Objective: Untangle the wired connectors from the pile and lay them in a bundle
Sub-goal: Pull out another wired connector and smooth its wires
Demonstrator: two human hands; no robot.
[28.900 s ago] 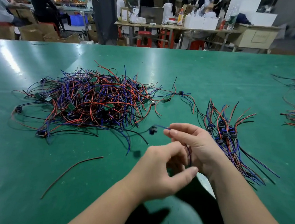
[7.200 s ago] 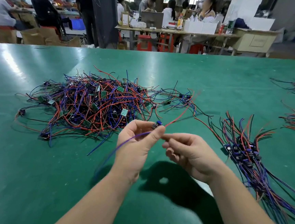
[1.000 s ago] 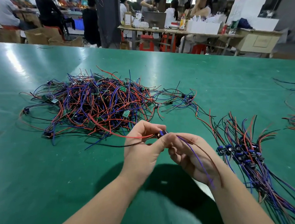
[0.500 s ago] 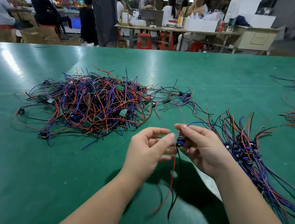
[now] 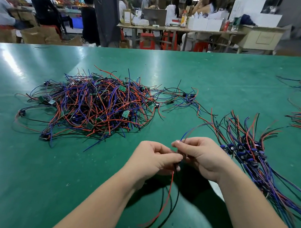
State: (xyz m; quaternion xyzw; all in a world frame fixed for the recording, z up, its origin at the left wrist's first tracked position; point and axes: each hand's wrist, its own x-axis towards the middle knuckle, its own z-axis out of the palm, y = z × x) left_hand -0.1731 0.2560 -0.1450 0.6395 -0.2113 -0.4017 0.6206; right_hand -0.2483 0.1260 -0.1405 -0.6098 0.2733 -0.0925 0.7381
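green matted worktable (image 5: 31, 176) carries the tangled pile of red, blue and black wired connectors (image 5: 95, 107) at left and the aligned bundle of freed ones (image 5: 248, 151) at right, apparently kept apart so sorted stock does not re-tangle. near the bundle, left hand (image 5: 153, 159) and right hand (image 5: 204, 158) each pinch one loose connector's wires (image 5: 168, 193), lifted clear so its red and black leads hang straight; connector body hidden.

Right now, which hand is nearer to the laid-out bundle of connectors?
Right. The right hand sits just left of the bundle; the left hand is farther left, beyond the right hand. Both pinch the wires of one wired connector.
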